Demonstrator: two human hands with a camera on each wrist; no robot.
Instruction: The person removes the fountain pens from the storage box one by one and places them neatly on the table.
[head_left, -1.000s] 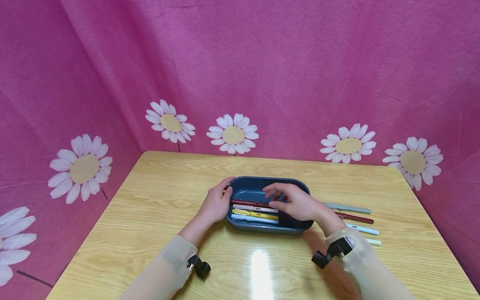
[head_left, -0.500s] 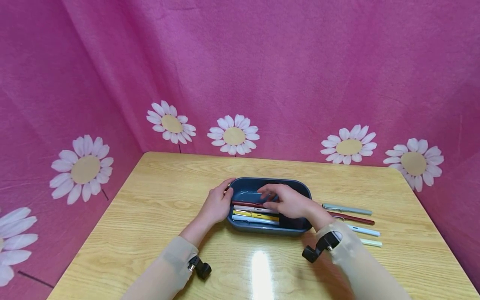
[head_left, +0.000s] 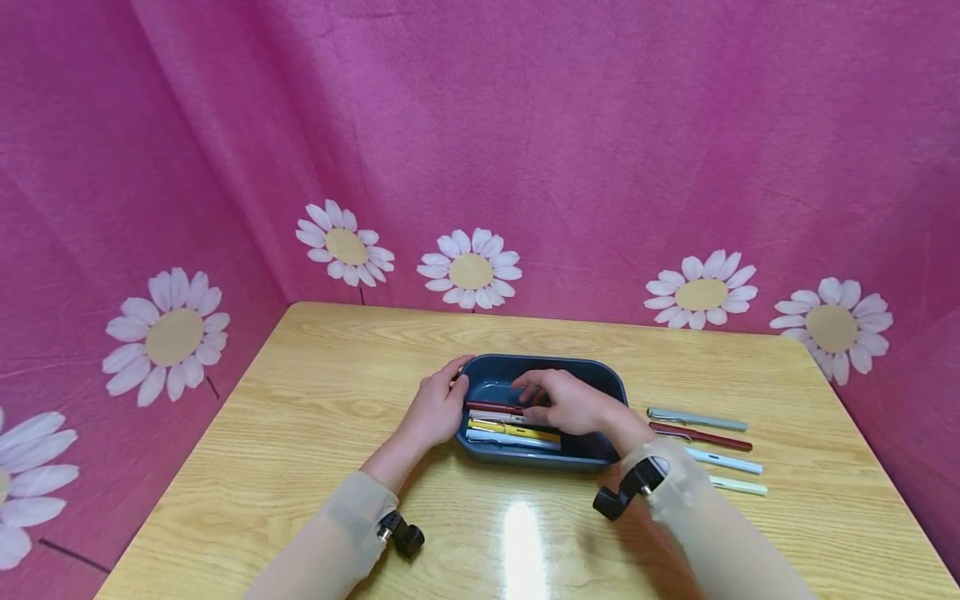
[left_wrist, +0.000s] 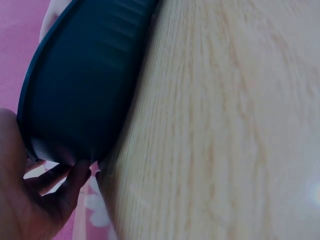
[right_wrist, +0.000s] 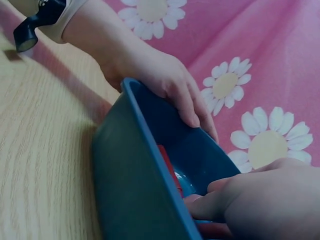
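Note:
A dark blue oblong box [head_left: 540, 461] stands on the table with several pens lying side by side inside. They are a dark red pen [head_left: 491, 407], a pale pink pen [head_left: 491, 416], a yellow pen [head_left: 510, 428] and a light blue pen [head_left: 510, 441]. My left hand [head_left: 437, 408] grips the box's left end, thumb over the rim and fingers outside. Inside the box, my right hand [head_left: 573, 404] has its curled fingers and thumb at the dark red pen, also seen as a red pen [right_wrist: 170, 170] in the right wrist view. The hand covers that pen's right end.
More pens lie spaced out right of the box: a grey-blue pen [head_left: 697, 418], a dark red pen [head_left: 701, 436], a light blue pen [head_left: 726, 461] and a pale green pen [head_left: 738, 485]. A pink flowered cloth [head_left: 585, 167] rises behind the wooden table [head_left: 337, 358].
My right hand has moved a little left along the dark red pen, uncovering more of the pens on the table. My left hand and the box stay in place.

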